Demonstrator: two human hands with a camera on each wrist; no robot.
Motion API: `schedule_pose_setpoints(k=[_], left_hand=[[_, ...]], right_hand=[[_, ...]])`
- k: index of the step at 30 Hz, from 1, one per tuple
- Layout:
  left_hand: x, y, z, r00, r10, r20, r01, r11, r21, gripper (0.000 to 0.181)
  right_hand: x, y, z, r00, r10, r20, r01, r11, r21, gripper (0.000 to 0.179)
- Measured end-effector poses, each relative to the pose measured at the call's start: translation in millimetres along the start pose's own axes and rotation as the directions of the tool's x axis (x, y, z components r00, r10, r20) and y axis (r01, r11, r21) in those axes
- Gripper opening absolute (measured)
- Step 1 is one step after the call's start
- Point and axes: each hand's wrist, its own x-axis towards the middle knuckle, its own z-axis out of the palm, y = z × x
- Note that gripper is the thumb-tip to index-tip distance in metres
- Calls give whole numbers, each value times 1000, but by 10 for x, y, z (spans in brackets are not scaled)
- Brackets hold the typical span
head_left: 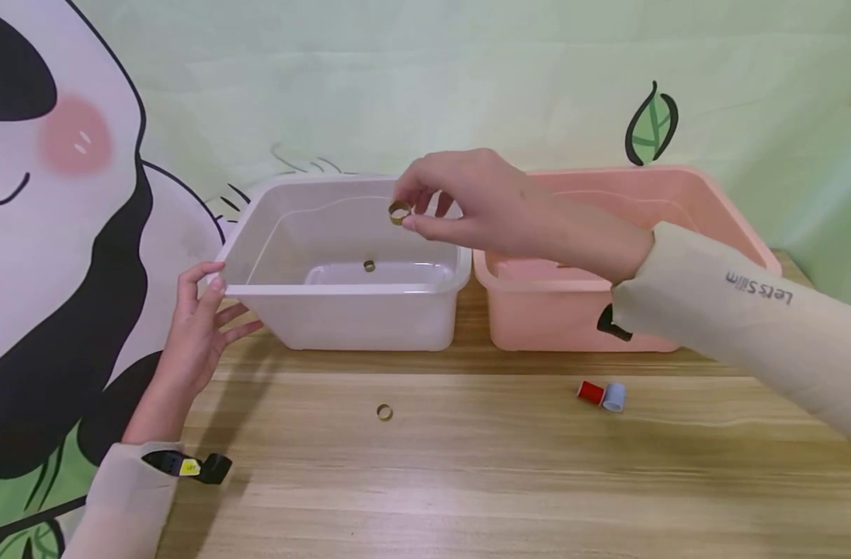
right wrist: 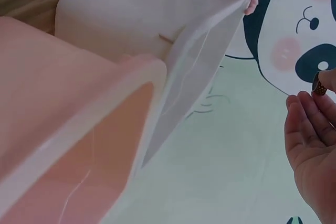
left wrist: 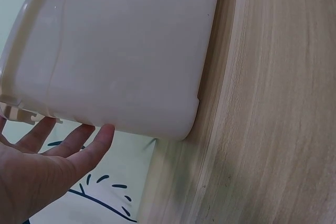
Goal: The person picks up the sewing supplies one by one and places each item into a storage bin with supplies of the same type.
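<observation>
My right hand (head_left: 484, 198) is above the right part of the white plastic bin (head_left: 369, 318), pinching a gold-coloured ring (head_left: 400, 213) between thumb and fingertips. In the right wrist view the held ring (right wrist: 318, 84) shows a textured outer band. At the bin's front left corner, my left hand (head_left: 200, 326) holds the rim with thumb and index finger. Its other fingers (left wrist: 94, 150) spread against the outer wall. A second ring (head_left: 369, 266) lies inside the white bin, on its floor. On the wooden table, in front of that bin, lies a third ring (head_left: 384, 412).
A pink bin (head_left: 558, 318) stands just right of the white one, partly hidden by my right forearm. Before it, a red thread spool (head_left: 591, 393) and a pale blue spool (head_left: 614, 397) lie touching on the table (head_left: 481, 481). A cloth printed with a panda hangs behind.
</observation>
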Motion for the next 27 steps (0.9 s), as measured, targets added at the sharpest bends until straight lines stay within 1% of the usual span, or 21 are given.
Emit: schedule_pose_setpoints(k=[6, 14, 21, 25, 27], left_hand=[[2, -9, 1, 1000, 10, 5, -10, 1000, -4, 42], [10, -12, 15, 999, 22, 24, -21, 999, -35, 39], [3, 0, 5, 1000, 11, 23, -11, 1000, -17, 40], [-2, 16, -17, 1000, 10, 22, -9, 1000, -11, 41], [-8, 21, -26, 1000, 10, 21, -10, 1000, -20, 41]], right_hand=[[80, 27, -61, 1000, 5, 14, -5, 1000, -11, 19], [187, 72, -114, 1000, 5, -19, -5, 1000, -23, 19], [276, 119, -122, 998, 58, -8, -58, 998, -25, 20], [374, 154, -118, 996, 86, -12, -86, 996, -27, 21], [433, 166, -119, 996, 87, -20, -88, 996, -25, 21]])
